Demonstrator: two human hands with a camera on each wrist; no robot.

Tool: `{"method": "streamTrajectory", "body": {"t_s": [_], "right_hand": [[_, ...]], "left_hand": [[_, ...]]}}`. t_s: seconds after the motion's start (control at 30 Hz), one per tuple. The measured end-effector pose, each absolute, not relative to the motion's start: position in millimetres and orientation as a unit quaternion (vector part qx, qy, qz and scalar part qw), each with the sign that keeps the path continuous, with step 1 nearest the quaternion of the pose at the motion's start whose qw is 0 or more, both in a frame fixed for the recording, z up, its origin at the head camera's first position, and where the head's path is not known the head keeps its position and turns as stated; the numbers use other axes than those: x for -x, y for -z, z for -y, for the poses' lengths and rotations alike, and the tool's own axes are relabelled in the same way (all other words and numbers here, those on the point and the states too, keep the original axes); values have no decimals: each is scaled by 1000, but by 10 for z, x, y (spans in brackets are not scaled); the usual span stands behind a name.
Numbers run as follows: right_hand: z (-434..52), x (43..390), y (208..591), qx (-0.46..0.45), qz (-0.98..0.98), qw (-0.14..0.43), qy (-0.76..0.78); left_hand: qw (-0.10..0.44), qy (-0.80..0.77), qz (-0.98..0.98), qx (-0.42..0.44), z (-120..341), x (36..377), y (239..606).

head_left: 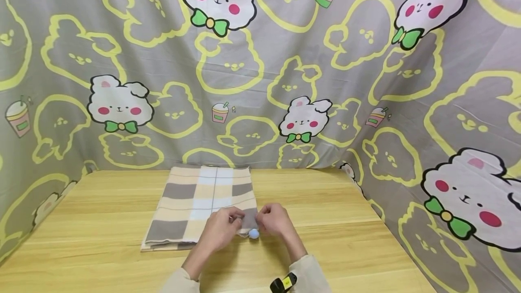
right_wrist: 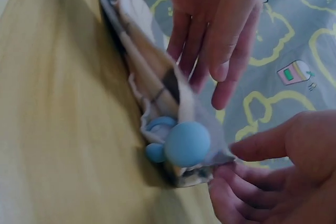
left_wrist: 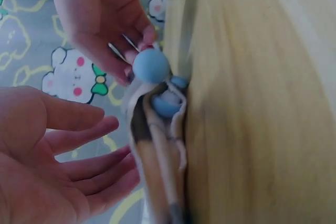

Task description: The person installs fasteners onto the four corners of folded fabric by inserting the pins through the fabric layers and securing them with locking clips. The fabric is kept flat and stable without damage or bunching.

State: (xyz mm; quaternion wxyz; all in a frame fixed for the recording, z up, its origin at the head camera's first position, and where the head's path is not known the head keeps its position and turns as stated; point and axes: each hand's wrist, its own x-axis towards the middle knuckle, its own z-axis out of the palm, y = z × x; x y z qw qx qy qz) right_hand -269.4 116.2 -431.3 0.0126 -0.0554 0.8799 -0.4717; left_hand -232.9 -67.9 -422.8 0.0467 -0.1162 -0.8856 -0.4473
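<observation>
A folded plaid cloth [head_left: 187, 211] in beige, grey and white lies on the table, its layered edge facing me. At its near right corner sits a light blue round knob [head_left: 253, 233]. The right wrist view shows this blue knob [right_wrist: 187, 144] close up, with smaller blue pieces [right_wrist: 156, 152] among the folds beside it. My right hand [head_left: 274, 220] pinches the cloth's corner between thumb and fingers, next to the knob. My left hand [head_left: 223, 229] is over the cloth's near right part; its fingers [left_wrist: 100, 169] are extended and loosely bent, holding nothing.
The light wooden table [head_left: 325, 238] extends to both sides of the cloth. A grey curtain [head_left: 264, 76] with yellow outlines and white cartoon animals hangs behind and along the sides. A black and yellow device [head_left: 283, 282] is on the right sleeve.
</observation>
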Motion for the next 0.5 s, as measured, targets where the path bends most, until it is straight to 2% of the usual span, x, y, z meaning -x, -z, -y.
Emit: {"method": "streamTrajectory", "body": {"t_s": [0.17,0.23,0.37,0.5], "right_hand": [[-1137,2701,4208,49,-885,-109,451],[-1115,2699,4173,38,-881,-140,450],[-1064,2679,4121,28,-884,-172,435],[-1036,2651,4077,24,-900,-169,400]], "left_hand": [[107,419,899,72,798,2378,4145],[122,406,904,51,870,2402,4116],[135,387,912,22,1039,2442,4061],[114,364,924,30,1204,2441,3986]]}}
